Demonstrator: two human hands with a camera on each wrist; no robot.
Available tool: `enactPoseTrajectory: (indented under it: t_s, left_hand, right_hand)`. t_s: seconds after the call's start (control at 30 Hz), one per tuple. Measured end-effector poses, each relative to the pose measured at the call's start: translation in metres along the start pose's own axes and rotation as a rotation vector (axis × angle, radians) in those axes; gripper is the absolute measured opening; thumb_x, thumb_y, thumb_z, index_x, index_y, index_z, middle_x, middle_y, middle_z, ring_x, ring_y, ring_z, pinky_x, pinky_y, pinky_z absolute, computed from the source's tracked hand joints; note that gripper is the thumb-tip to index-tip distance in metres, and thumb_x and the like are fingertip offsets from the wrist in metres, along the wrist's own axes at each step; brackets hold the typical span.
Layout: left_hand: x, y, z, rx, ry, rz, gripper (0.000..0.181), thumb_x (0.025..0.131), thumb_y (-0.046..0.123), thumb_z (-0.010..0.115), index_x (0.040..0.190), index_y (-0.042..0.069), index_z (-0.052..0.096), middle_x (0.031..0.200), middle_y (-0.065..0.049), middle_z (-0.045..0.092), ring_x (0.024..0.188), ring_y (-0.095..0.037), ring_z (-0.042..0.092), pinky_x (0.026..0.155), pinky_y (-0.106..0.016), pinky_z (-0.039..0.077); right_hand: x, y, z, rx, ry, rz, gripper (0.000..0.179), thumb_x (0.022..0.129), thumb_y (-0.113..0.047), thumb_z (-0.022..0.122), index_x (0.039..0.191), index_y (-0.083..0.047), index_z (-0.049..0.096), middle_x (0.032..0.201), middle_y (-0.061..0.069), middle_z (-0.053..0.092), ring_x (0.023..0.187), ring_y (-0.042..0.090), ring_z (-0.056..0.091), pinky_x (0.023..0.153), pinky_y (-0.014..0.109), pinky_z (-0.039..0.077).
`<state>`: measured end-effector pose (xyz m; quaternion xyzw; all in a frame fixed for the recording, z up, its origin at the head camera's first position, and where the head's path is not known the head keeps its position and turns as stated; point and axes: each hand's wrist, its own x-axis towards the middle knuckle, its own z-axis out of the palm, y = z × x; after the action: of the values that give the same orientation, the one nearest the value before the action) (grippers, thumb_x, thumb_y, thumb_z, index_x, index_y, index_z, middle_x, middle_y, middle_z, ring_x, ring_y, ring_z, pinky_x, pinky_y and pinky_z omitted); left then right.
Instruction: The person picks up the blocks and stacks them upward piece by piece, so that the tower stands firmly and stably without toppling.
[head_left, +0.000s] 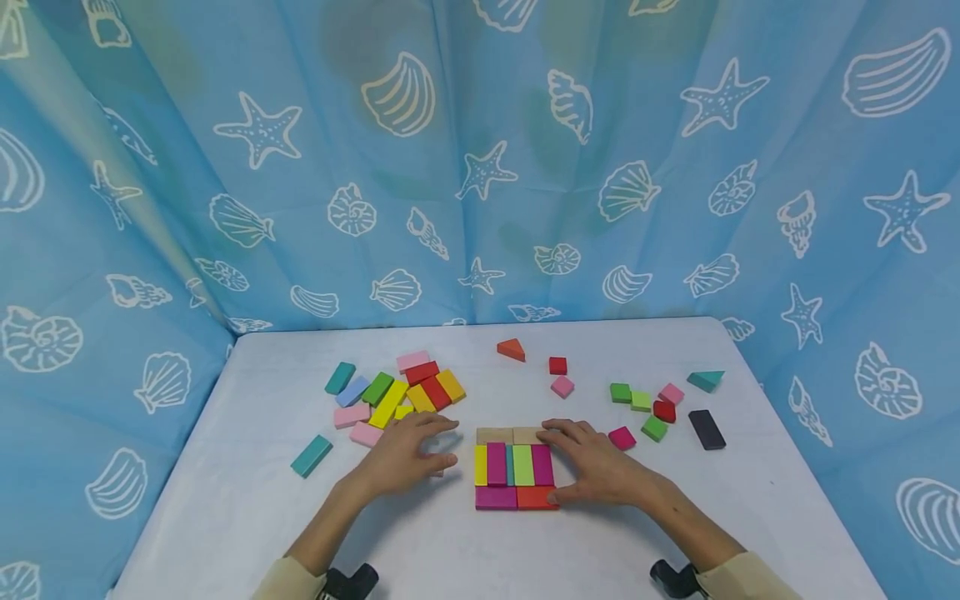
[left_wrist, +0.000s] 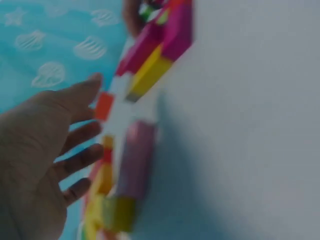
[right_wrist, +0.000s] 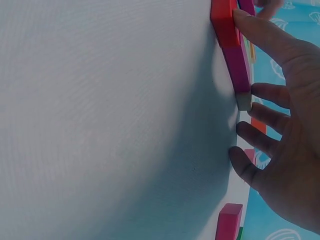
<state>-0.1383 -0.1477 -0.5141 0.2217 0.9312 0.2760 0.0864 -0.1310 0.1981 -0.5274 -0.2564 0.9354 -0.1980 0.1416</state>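
A flat block arrangement lies mid-table: two plain wooden blocks (head_left: pixel 495 436) at the back, several upright colored blocks (head_left: pixel 522 465) in the middle, a purple block (head_left: pixel 496 498) and an orange-red block (head_left: pixel 534 498) in front. My right hand (head_left: pixel 596 467) rests along its right side; in the right wrist view the thumb touches the red block (right_wrist: pixel 224 22) and a fingertip is right at the wooden block (right_wrist: pixel 244 101). Left of the arrangement, my left hand (head_left: pixel 401 454) hovers with spread fingers holding nothing. A pink block (left_wrist: pixel 136 159) lies near it, partly hidden in the head view.
Loose pink, red, yellow, green and blue blocks (head_left: pixel 387 404) cluster at the left, a teal block (head_left: pixel 311 456) apart from them. On the right are small green and red blocks (head_left: pixel 654 428), a teal triangle (head_left: pixel 706 381) and a black slab (head_left: pixel 707 429). An orange triangle (head_left: pixel 512 349) lies at the back.
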Motion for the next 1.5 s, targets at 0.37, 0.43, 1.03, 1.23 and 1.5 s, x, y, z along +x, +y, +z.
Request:
enactPoseTrajectory:
  t_s: [0.37, 0.43, 1.03, 1.23, 1.5]
  left_hand:
    - [-0.008, -0.019, -0.015, 0.179, -0.052, 0.05, 0.036, 0.079, 0.037, 0.085, 0.114, 0.028, 0.078, 0.117, 0.01, 0.069, 0.113, -0.016, 0.057, 0.094, -0.044, 0.045]
    - [-0.007, -0.019, -0.013, 0.174, -0.047, 0.052, 0.034, 0.079, 0.036, 0.086, 0.112, 0.028, 0.078, 0.116, 0.01, 0.07, 0.111, -0.016, 0.056, 0.092, -0.042, 0.044]
    - [0.004, 0.002, -0.008, -0.053, 0.051, 0.056, 0.046, 0.089, 0.03, 0.078, 0.133, 0.03, 0.063, 0.103, 0.014, 0.064, 0.089, -0.003, 0.058, 0.078, -0.022, 0.054]
    - [0.019, 0.038, 0.002, -0.289, 0.103, 0.097, 0.039, 0.091, 0.03, 0.075, 0.129, 0.031, 0.067, 0.105, 0.014, 0.063, 0.089, -0.007, 0.06, 0.076, -0.023, 0.055]
    - [0.037, 0.072, 0.037, -0.352, -0.002, 0.068, 0.034, 0.09, 0.038, 0.074, 0.123, 0.035, 0.066, 0.102, 0.014, 0.069, 0.097, -0.007, 0.064, 0.082, -0.024, 0.055]
  right_hand:
    - [-0.001, -0.001, -0.001, 0.003, 0.006, 0.005, 0.094, 0.069, -0.05, 0.089, 0.149, -0.024, 0.047, 0.154, 0.003, 0.04, 0.139, 0.029, 0.039, 0.1, 0.058, 0.048]
    - [0.0, -0.001, -0.001, 0.004, 0.006, 0.003, 0.094, 0.069, -0.05, 0.088, 0.149, -0.024, 0.047, 0.154, 0.003, 0.04, 0.139, 0.029, 0.039, 0.1, 0.058, 0.048]
    - [-0.001, -0.001, -0.001, 0.014, 0.003, -0.007, 0.092, 0.071, -0.051, 0.087, 0.15, -0.025, 0.046, 0.155, 0.003, 0.039, 0.139, 0.028, 0.039, 0.098, 0.054, 0.051]
    - [-0.002, -0.001, -0.001, 0.027, -0.001, 0.0, 0.092, 0.071, -0.051, 0.087, 0.15, -0.025, 0.046, 0.155, 0.002, 0.039, 0.14, 0.029, 0.038, 0.098, 0.056, 0.05]
    - [-0.003, 0.002, 0.0, 0.022, 0.01, -0.028, 0.091, 0.073, -0.052, 0.086, 0.15, -0.027, 0.046, 0.156, 0.002, 0.039, 0.141, 0.032, 0.038, 0.1, 0.06, 0.047]
